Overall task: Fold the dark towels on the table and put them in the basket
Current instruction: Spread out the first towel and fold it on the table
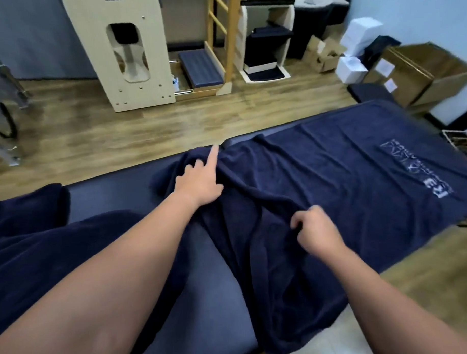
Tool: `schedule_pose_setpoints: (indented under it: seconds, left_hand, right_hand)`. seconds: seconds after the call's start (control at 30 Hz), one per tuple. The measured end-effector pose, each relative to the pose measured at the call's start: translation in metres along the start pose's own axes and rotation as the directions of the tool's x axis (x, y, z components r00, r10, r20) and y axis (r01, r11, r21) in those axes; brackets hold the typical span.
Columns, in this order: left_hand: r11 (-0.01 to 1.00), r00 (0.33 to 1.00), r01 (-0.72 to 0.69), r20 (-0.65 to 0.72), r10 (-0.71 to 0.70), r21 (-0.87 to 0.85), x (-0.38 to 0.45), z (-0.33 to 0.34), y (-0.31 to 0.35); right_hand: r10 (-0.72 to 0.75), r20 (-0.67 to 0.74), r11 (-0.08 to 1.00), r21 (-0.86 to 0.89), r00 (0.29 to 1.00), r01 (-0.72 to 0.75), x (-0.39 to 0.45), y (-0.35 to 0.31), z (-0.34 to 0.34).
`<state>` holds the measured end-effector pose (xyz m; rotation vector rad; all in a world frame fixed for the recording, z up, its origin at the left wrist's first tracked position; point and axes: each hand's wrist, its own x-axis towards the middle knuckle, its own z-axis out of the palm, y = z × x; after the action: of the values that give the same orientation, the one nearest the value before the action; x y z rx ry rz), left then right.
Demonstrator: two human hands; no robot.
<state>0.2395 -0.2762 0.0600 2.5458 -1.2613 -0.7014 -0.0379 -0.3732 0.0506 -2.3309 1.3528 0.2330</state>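
Nearest the camera were the two bare forearms, reaching out over the padded table (223,296). The left hand (198,184) lay on a bunched edge of the spread towel (333,178), with the index finger straight, the thumb spread and the other fingers curled into the cloth, so it seemed to grip the fold. The right hand (315,231) had its fingers curled and appeared to pinch a ridge of the same towel. This towel lay across the table, flat at the far end where a pale logo (417,167) showed, wrinkled near the hands, and hanging over the near edge.

I judge that the step in hand was to smooth or gather the towel before the first fold. The next move probably called for finding both corners and pulling the cloth flat.

I counted two dark towels: the spread one, and a second towel (52,257) heaped at the left. One basket (461,142) was partly visible at the right edge, well apart from the hands
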Motion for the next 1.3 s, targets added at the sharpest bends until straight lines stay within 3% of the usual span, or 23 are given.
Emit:
schedule_pose_setpoints:
  seconds: [0.07, 0.1, 0.2, 0.33, 0.47, 0.53, 0.63, 0.7, 0.8, 0.9, 1.03, 1.17, 1.3]
  left_hand:
    - [0.995, 0.996, -0.058, 0.075, 0.052, 0.084, 0.004, 0.014, 0.017]
    - [0.986, 0.993, -0.093, 0.089, 0.081, 0.140, 0.004, 0.022, 0.021]
    - [0.953, 0.980, -0.187, 0.120, 0.162, 0.239, -0.001, 0.040, 0.033]
    - [0.909, 0.929, -0.249, 0.348, 0.126, 0.334, -0.010, 0.066, 0.032]
    - [0.794, 0.915, -0.323, 0.383, 0.125, 0.514, -0.020, 0.091, 0.020]
    - [0.774, 0.922, -0.327, 0.361, 0.136, 0.543, -0.020, 0.096, 0.017]
    - [0.815, 0.921, -0.289, 0.377, 0.094, 0.502, -0.014, 0.092, 0.018]
    - [0.866, 0.935, -0.241, 0.346, 0.085, 0.438, -0.008, 0.086, 0.017]
    - [0.934, 0.979, -0.123, 0.196, 0.059, 0.336, 0.001, 0.078, 0.013]
    - [0.975, 0.999, -0.013, 0.052, 0.002, 0.223, 0.009, 0.071, 0.011]
    - [0.984, 0.989, 0.147, -0.029, -0.145, 0.098, 0.022, 0.061, 0.009]
    - [0.940, 0.941, 0.331, 0.046, -0.335, 0.082, 0.043, 0.058, -0.003]
    - [0.957, 0.958, 0.286, 0.007, -0.287, 0.041, 0.046, 0.057, -0.002]
  right_hand:
    - [0.229, -0.070, 0.962, -0.139, 0.971, -0.236, 0.001, 0.015, -0.006]
    - [0.257, -0.060, 0.942, -0.205, 0.964, -0.264, -0.001, 0.017, -0.005]
    - [0.141, -0.014, 0.964, -0.224, 0.990, -0.140, -0.011, 0.012, 0.015]
    - [0.142, 0.166, 0.971, -0.213, 0.976, -0.105, -0.029, -0.003, 0.061]
    - [0.110, 0.120, 0.990, -0.102, 0.987, -0.098, -0.036, 0.006, 0.079]
    - [0.174, 0.053, 0.985, -0.027, 0.983, -0.173, -0.038, 0.023, 0.074]
    - [0.419, -0.052, 0.908, -0.003, 0.906, -0.420, -0.052, 0.066, 0.060]
    - [0.570, -0.004, 0.821, -0.040, 0.821, -0.570, -0.070, 0.101, 0.052]
    - [0.630, 0.109, 0.774, -0.172, 0.769, -0.609, -0.087, 0.130, 0.048]
    - [0.521, -0.037, 0.841, -0.149, 0.853, -0.521, -0.077, 0.120, 0.051]
    - [0.325, -0.198, 0.937, -0.066, 0.925, -0.343, -0.045, 0.076, 0.055]
    - [0.308, 0.013, 0.951, -0.003, 0.951, -0.308, -0.011, 0.046, 0.050]
    - [0.326, 0.060, 0.941, -0.120, 0.943, -0.318, 0.011, 0.048, 0.051]
